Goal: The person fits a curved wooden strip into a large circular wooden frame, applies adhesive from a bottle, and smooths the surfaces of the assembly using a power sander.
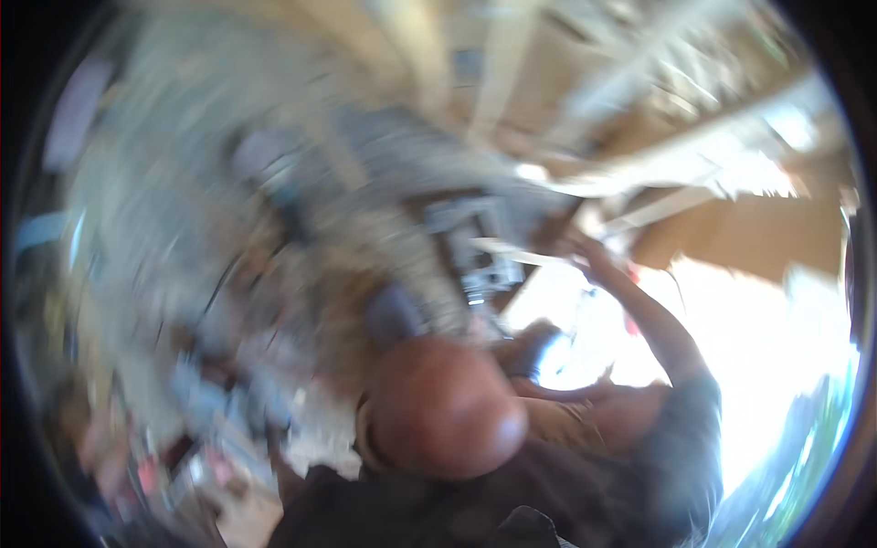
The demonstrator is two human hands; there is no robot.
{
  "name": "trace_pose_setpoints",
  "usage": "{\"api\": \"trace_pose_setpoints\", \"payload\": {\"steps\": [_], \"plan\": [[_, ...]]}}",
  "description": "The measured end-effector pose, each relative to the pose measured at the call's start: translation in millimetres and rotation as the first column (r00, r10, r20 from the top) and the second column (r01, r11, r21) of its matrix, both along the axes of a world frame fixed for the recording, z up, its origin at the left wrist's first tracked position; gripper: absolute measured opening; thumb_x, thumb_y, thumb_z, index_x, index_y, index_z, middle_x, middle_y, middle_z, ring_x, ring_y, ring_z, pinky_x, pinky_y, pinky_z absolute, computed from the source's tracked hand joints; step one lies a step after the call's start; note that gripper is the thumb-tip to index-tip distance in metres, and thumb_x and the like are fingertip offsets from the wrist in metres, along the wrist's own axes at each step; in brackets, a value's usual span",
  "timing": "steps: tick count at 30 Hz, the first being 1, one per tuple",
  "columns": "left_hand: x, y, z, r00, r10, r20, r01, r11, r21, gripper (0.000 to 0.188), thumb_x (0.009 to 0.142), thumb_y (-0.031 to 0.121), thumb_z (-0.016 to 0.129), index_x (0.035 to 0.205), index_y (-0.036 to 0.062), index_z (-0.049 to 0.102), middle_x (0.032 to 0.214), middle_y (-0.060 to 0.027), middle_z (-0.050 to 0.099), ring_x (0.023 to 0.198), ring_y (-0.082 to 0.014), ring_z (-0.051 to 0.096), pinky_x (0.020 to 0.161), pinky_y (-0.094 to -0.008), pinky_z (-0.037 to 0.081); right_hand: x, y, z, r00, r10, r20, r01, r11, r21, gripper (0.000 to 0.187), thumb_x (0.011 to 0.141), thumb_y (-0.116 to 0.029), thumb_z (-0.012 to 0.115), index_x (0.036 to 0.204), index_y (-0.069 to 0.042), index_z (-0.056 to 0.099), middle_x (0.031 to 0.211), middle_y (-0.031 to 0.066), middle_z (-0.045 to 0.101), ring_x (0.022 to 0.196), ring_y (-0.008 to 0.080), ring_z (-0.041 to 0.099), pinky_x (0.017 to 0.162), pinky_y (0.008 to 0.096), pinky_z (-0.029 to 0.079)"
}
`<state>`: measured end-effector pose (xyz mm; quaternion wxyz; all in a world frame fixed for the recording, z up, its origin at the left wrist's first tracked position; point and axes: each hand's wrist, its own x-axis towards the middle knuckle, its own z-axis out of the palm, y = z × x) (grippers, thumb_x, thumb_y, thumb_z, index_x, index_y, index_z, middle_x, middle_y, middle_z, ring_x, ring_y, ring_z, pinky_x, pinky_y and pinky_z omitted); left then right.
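Motion blur smears the whole head view. My right arm, in a dark short sleeve, bends up from the lower right. My right hand (592,262) is at the end of a thin pale strip (525,253), beside something brown; its fingers are too smeared to read. Left of that hand is a grey metal-looking frame (470,233). Part of my left arm (288,479) shows low on the left, and the left hand's fingers cannot be made out. A rounded bare-skin shape (448,406), edged by khaki cloth, fills the lower middle.
Long pale wooden-looking pieces (676,169) cross the upper right. A flat brown sheet (740,237) lies below them, above a glaring bright area. Greyish ground (174,183) spreads over the left, with blurred mixed objects (210,402) at lower left.
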<state>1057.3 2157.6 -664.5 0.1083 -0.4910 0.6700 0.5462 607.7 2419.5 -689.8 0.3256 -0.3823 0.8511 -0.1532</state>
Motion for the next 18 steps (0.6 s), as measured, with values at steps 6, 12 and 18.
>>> {"api": "trace_pose_setpoints", "payload": {"steps": [6, 12, 18], "plan": [[-16.4, 7.5, -3.4, 0.924, -0.38, -0.048, 0.376, 0.878, 0.294, 0.042, 0.093, 0.019, 0.062, 0.129, 0.0004, 0.05, 0.122, -0.0176, 0.053, 0.116, -0.0306, 0.051, 0.101, -0.0366, 0.041, 15.9, -7.6, 27.0, 0.98, -0.108, -0.169, 0.165, 0.913, 0.373, 0.046, 0.084, -0.016, 0.067, 0.129, -0.014, 0.057, 0.119, 0.0131, 0.057, 0.115, 0.0325, 0.057, 0.099, 0.047, 0.041], [-35.7, -11.9, -14.1, 0.881, -0.469, -0.058, 0.464, 0.836, 0.294, 0.041, 0.093, 0.019, 0.062, 0.127, 0.0002, 0.05, 0.12, -0.0169, 0.054, 0.114, -0.0296, 0.052, 0.099, -0.0363, 0.042, 29.9, -7.4, 25.6, 0.97, -0.154, -0.19, 0.204, 0.938, 0.28, 0.04, 0.083, -0.014, 0.064, 0.122, -0.013, 0.062, 0.116, 0.0145, 0.058, 0.112, 0.0339, 0.06, 0.096, 0.0465, 0.042], [-37.5, -29.4, -19.3, 0.869, -0.492, -0.041, 0.482, 0.826, 0.293, 0.04, 0.093, 0.018, 0.063, 0.126, -0.0001, 0.051, 0.118, -0.0161, 0.055, 0.111, -0.0285, 0.053, 0.097, -0.0359, 0.043, 27.9, -10.6, 25.1, 0.975, -0.157, -0.159, 0.204, 0.916, 0.346, 0.048, 0.079, -0.015, 0.07, 0.126, -0.016, 0.061, 0.12, 0.0147, 0.056, 0.113, 0.034, 0.06, 0.099, 0.0471, 0.043]]}}
